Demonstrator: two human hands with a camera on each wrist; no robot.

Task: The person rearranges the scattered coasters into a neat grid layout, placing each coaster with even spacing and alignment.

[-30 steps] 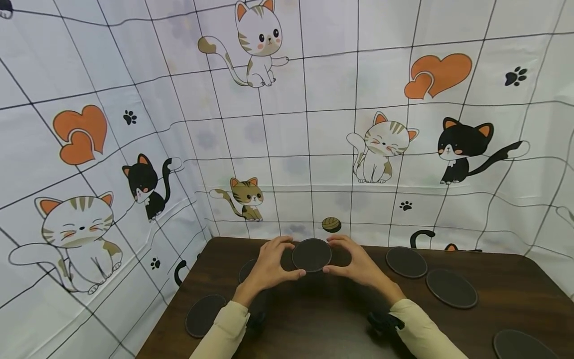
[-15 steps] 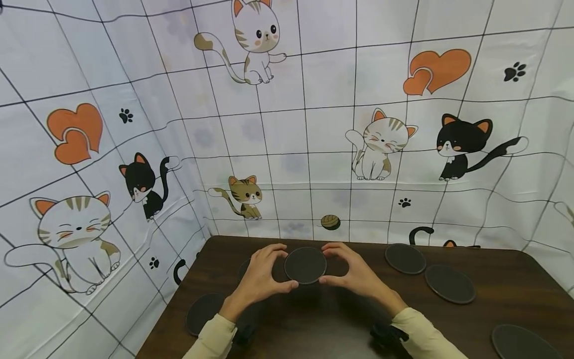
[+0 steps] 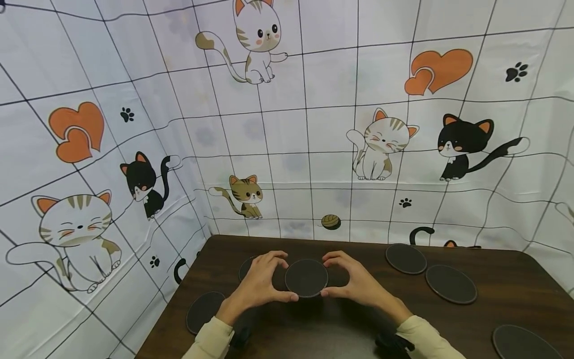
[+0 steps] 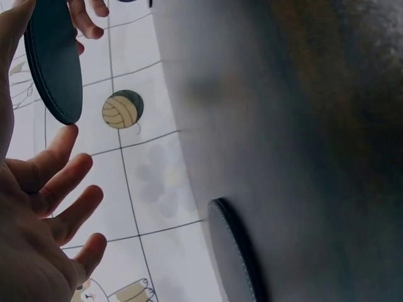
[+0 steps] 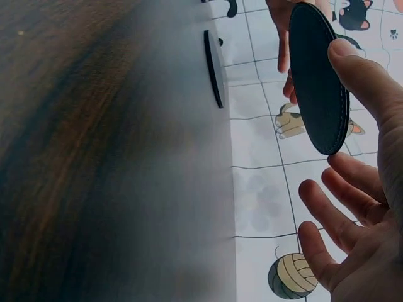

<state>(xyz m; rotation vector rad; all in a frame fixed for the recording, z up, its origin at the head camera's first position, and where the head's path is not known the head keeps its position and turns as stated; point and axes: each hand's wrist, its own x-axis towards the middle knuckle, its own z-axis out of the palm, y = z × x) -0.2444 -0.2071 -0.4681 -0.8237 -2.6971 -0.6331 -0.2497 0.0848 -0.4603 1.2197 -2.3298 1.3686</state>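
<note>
A round black coaster [image 3: 307, 277] with a stitched rim is held up in front of me, above the brown wooden table [image 3: 498, 279]. My left hand [image 3: 259, 281] grips its left edge with thumb and fingertip. On the opposite edge my right hand [image 3: 359, 283] does the same. In the left wrist view the coaster [image 4: 55, 63] appears nearly edge-on, the index fingertip touching its lower end and the other fingers spread away. The right wrist view shows the thumb on the rim of the coaster [image 5: 318, 78] and the index fingertip at its bottom end.
Several similar coasters lie on the table: one at the left [image 3: 204, 313], one partly hidden behind my left hand [image 3: 244, 269], and others at the right [image 3: 405, 259]. A white cat-print sheet [image 3: 332, 134] hangs behind and along the left side.
Both hands have brought the coaster lower in the head view, nearer to me and slightly left. The grip on it stays the same, and the coasters on the table have not moved.
</note>
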